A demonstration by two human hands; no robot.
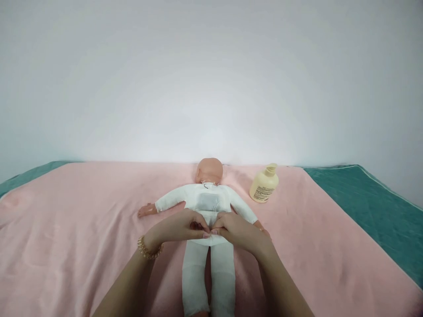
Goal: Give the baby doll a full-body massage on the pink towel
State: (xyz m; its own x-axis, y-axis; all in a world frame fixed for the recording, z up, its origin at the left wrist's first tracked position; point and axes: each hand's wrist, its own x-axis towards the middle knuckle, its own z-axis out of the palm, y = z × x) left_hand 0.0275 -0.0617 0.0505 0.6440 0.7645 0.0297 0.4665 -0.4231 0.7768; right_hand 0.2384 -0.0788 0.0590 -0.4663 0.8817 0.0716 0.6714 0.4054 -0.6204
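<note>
On the pink cloth (82,211), a bottle (264,187) (contents hidden), left fingers (205,235) and right fingers (216,231) pinching doll's suit (222,273)

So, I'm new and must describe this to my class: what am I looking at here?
There is no robot: these are a person's bare hands. The single picture comes from a camera on their head, looking forward and down. A doll lies on a pink cloth, with green cloth at both sides. A pale yellow pump bottle stands to the right. The left hand, a coiled band at its wrist, meets the right hand over the doll's hips. Their fingers seem to pinch its white covering.
</note>
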